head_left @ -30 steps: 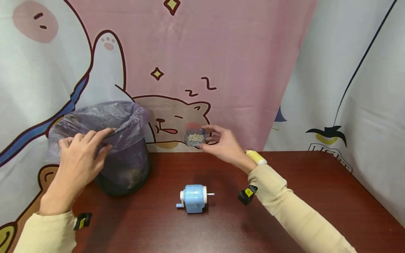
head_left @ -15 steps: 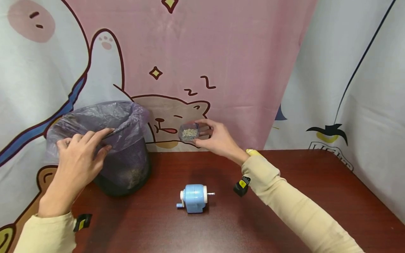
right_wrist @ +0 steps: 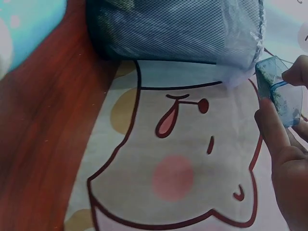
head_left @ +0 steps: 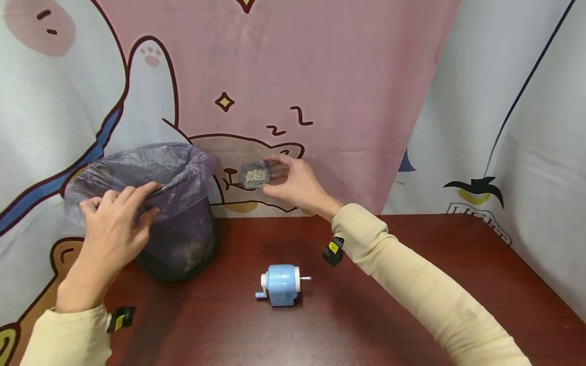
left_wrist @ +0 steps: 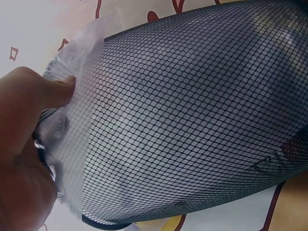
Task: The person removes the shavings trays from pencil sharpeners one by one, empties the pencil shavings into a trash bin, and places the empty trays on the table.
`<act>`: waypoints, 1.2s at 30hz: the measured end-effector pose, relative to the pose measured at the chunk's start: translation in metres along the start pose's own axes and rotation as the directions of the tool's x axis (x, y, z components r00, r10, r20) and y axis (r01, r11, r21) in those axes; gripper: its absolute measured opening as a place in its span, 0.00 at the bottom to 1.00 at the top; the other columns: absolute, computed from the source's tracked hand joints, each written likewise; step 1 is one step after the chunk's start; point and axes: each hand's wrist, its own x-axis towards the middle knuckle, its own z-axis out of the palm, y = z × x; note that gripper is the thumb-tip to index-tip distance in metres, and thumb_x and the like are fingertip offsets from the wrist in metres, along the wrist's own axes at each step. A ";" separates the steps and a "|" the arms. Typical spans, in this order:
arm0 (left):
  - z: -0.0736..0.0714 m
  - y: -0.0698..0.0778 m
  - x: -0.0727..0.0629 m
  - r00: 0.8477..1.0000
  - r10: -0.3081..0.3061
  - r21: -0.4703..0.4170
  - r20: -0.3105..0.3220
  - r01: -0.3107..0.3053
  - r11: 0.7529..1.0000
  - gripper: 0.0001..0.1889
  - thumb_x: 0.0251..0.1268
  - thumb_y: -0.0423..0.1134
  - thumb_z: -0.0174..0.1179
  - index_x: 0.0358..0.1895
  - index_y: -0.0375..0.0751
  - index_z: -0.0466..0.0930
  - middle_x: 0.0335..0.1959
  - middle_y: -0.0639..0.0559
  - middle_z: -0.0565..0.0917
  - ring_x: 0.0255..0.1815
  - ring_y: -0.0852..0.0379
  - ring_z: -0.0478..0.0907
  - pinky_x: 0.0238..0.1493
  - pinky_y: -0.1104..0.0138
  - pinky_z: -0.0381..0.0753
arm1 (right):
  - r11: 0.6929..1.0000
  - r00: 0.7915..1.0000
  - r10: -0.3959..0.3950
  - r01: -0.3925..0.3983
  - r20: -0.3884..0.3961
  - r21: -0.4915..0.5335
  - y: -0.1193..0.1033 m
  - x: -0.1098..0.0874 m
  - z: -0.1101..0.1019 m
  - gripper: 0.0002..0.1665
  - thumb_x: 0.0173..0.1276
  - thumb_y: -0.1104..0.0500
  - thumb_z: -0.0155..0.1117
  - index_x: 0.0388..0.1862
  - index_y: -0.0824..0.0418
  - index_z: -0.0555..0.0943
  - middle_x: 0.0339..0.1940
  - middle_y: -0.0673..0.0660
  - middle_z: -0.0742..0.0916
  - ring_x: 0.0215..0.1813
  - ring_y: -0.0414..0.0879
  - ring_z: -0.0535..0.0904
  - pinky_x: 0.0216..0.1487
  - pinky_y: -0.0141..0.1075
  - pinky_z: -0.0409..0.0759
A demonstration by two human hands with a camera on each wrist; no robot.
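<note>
My left hand (head_left: 114,223) grips the near rim of a mesh trash can (left_wrist: 192,110), thumb outside over the purple plastic liner (head_left: 197,162). In the right hand (head_left: 295,185) is a small clear bluish shavings drawer (head_left: 249,175), pinched between thumb and fingers and raised above the table. Pale shavings lie inside it; the right wrist view shows the drawer (right_wrist: 276,86) from the side, close to the can's lined rim. A light blue crank pencil sharpener (head_left: 281,285) stands on the table below, its handle to the left and a thin rod out to the right.
The dark red wooden table (head_left: 393,315) runs back to a cartoon-printed curtain (head_left: 348,101). The can stands at the table's left rear. A black wrist camera (head_left: 333,251) hangs at the right cuff, another wrist camera (head_left: 121,319) at the left.
The right hand has carried the shavings drawer left and upward, nearer the can. A yellow item behind the right wrist has become hidden by the sleeve. The left hand stays on the rim.
</note>
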 end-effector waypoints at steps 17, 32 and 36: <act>-0.006 -0.011 0.002 0.998 -0.021 -0.119 0.062 0.028 0.992 0.25 0.56 0.25 0.69 0.59 0.42 0.81 0.32 0.43 0.79 0.36 0.44 0.66 0.50 0.36 0.51 | 0.997 1.000 -0.019 0.018 -0.009 -0.071 -0.038 0.044 0.023 0.38 0.61 0.57 0.72 0.71 0.57 0.75 0.61 0.53 0.84 0.56 0.44 0.86 0.54 0.35 0.83; -0.008 -0.009 -0.001 0.996 -0.048 -0.116 0.079 0.057 0.992 0.25 0.57 0.24 0.68 0.59 0.42 0.80 0.34 0.41 0.80 0.37 0.43 0.65 0.51 0.36 0.49 | 0.926 0.976 -0.196 0.214 0.089 -0.310 -0.065 0.077 0.068 0.42 0.64 0.56 0.70 0.76 0.63 0.68 0.67 0.59 0.77 0.57 0.45 0.81 0.54 0.24 0.78; -0.007 -0.008 0.001 0.996 -0.040 -0.111 0.083 0.049 0.993 0.25 0.57 0.25 0.68 0.59 0.41 0.80 0.33 0.42 0.79 0.36 0.44 0.65 0.51 0.35 0.50 | 0.890 0.965 -0.233 0.260 0.117 -0.373 -0.069 0.079 0.075 0.41 0.67 0.55 0.69 0.77 0.63 0.68 0.69 0.58 0.76 0.59 0.44 0.77 0.59 0.27 0.74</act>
